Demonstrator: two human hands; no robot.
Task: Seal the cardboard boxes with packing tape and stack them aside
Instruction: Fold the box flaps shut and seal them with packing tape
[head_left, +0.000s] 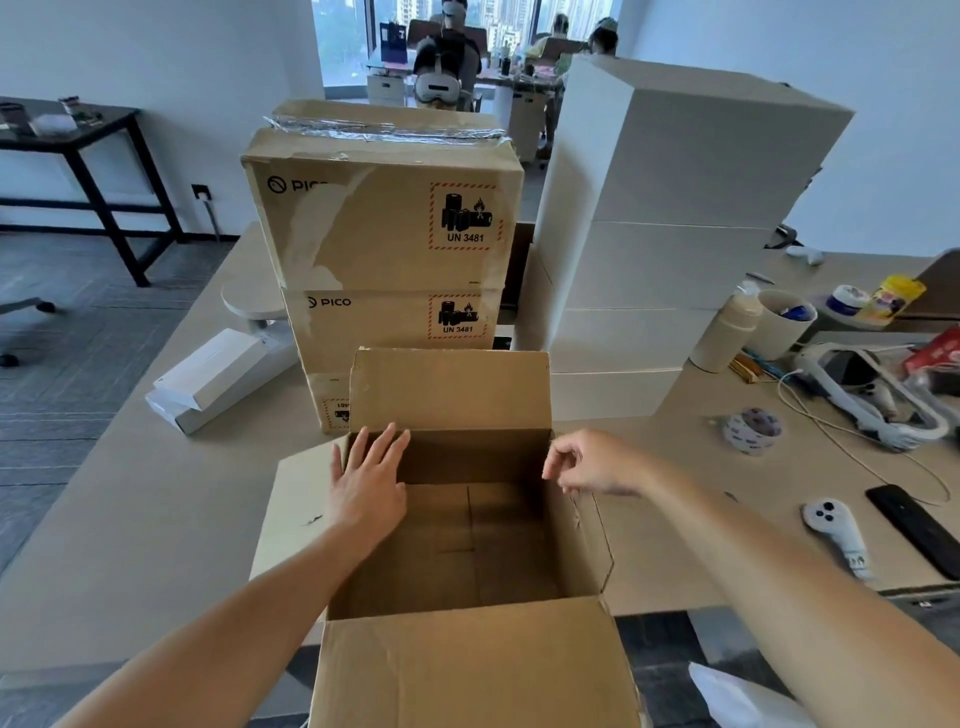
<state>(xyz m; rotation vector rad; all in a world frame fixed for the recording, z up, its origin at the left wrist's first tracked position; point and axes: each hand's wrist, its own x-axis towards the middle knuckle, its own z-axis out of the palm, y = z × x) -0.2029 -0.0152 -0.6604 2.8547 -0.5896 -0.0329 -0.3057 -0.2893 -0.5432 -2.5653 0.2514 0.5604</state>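
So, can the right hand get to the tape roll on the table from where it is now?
Probably yes. The tape roll lies on bare table to the right of the right hand, and nothing stands between them; the white stacked boxes sit farther back.

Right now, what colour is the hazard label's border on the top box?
Red dashes, on the hazard label; head view.

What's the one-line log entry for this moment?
box: open, untaped | left hand: flat at left flap | right hand: at right flap, grip unclear | tape roll: on table
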